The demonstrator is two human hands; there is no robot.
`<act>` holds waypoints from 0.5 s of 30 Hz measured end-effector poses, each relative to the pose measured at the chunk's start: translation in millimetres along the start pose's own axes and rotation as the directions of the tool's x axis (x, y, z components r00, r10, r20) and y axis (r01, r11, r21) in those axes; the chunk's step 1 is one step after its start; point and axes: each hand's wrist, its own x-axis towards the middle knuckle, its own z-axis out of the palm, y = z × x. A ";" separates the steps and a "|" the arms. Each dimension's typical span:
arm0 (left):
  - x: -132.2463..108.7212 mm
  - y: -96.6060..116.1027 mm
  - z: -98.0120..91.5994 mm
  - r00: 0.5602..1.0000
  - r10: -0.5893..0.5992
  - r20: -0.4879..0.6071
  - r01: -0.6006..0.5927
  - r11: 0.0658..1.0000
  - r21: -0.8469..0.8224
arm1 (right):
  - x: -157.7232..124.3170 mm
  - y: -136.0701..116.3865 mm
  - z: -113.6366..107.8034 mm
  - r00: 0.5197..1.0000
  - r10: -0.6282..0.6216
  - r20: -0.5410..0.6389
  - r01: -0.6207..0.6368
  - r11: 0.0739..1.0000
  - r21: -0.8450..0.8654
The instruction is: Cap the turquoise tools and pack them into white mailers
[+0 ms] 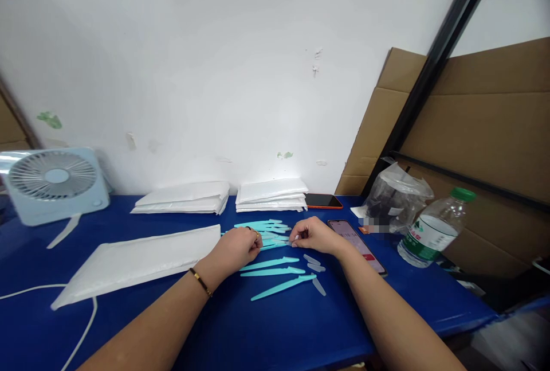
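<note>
My left hand (235, 249) is closed over the pile of turquoise eyebrow razors (270, 225), its fingers pinched around one razor's handle. Its fingertips hide most of that handle. Facing it, my right hand (315, 235) pinches at the razor's blade end, where a small clear cap seems to sit; the fingers partly cover it. Closer to me lie several separate razors, among them one turquoise razor (281, 288) set at a slant. Beside their blade ends are loose translucent caps (315, 267).
A white padded mailer (141, 262) lies at left, with two mailer stacks (183, 198) (271, 194) against the wall. At right are a lit phone (356, 245), a plastic bag (393, 196) and a water bottle (433, 230). A fan (58, 184) stands far left; another phone (324, 201) lies behind.
</note>
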 end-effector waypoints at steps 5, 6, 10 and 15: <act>-0.4 0.2 -1.4 1.000 0.004 0.001 -0.004 1.000 0.010 | 0.8 0.8 0.5 1.000 -0.021 0.016 0.020 1.000 0.009; -0.4 0.3 -1.9 1.000 0.002 0.001 -0.002 1.000 0.010 | 1.0 0.6 0.7 1.000 -0.024 0.015 0.024 1.000 0.017; -0.4 -0.2 -3.5 1.000 -0.002 0.012 0.002 1.000 0.003 | 1.5 -0.5 1.0 1.000 -0.026 -0.003 0.026 1.000 0.000; -1.1 -0.8 -4.0 0.999 0.032 0.002 -0.032 0.999 0.012 | 1.3 -3.2 0.9 0.999 -0.038 0.009 0.038 0.999 -0.005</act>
